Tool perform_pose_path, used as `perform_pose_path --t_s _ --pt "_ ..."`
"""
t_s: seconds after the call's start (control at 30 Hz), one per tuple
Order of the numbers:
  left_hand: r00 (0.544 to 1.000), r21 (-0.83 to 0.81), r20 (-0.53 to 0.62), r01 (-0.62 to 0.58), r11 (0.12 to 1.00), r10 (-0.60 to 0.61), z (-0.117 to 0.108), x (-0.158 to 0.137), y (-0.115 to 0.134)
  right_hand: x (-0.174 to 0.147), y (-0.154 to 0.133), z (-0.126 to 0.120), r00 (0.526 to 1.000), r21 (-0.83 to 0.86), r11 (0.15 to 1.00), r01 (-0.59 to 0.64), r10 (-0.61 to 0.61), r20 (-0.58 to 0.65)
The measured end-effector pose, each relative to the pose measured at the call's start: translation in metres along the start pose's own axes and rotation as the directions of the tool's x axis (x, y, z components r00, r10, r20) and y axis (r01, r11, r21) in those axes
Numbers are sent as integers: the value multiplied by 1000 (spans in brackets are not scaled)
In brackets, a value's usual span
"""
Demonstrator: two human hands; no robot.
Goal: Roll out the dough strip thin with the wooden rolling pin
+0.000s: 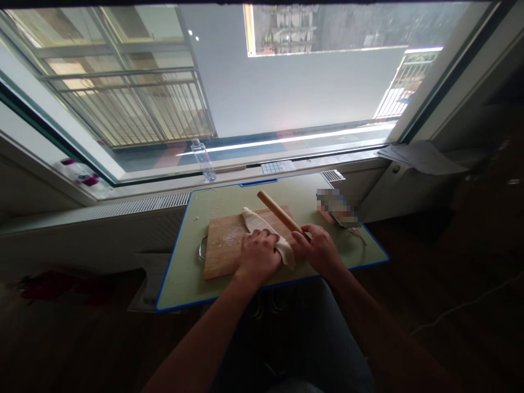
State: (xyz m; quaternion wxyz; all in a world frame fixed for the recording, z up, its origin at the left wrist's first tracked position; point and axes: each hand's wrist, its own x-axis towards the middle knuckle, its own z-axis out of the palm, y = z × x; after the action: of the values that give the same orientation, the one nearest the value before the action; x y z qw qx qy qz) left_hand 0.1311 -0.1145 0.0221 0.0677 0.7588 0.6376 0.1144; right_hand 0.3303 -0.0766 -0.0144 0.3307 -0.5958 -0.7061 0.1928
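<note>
A wooden cutting board with a metal handle lies on the small table, dusted with white flour. Across it stretches a long flattened piece of pale dough, whose near end hangs past the board's edge. My left hand rests over the middle of the dough with its fingers curled round it, hiding part of it. In my right hand is a wooden rolling pin, gripped near its lower end and slanting up to the left above the board. The pin appears raised off the dough.
The table is pale green with a blue rim. A pixelated phone-like object stands at its right. On the windowsill are a clear plastic bottle, a white keypad-like object and a white-and-purple bottle. Papers lie right.
</note>
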Motion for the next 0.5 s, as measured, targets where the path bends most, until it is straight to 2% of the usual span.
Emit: perform_pose_path --t_s 0.03,0.1,0.13,0.2,0.3,0.37,0.5 --pt "995 -38 66 -66 997 69 -7 6 -8 0 1 -3 1000 7 1000 -5 5 1" --pt "953 -91 198 -213 973 227 -21 24 -31 -1 2 -7 1000 22 1000 -16 16 3" --pt "949 -74 213 -222 972 233 -27 35 -45 -2 2 -9 1000 29 999 -24 24 4" --pt "965 10 218 -153 988 147 -37 59 -73 -4 2 -10 999 47 998 -42 42 -2" --pt "931 39 349 -126 991 104 -46 92 -102 -8 0 -9 998 92 994 -57 59 -19" --pt "923 9 369 -124 992 112 -50 105 -112 -10 -2 -8 998 121 991 -61 65 -25" --pt "952 62 304 -59 996 38 -55 107 -119 -10 -5 -6 998 128 990 -59 61 -12"
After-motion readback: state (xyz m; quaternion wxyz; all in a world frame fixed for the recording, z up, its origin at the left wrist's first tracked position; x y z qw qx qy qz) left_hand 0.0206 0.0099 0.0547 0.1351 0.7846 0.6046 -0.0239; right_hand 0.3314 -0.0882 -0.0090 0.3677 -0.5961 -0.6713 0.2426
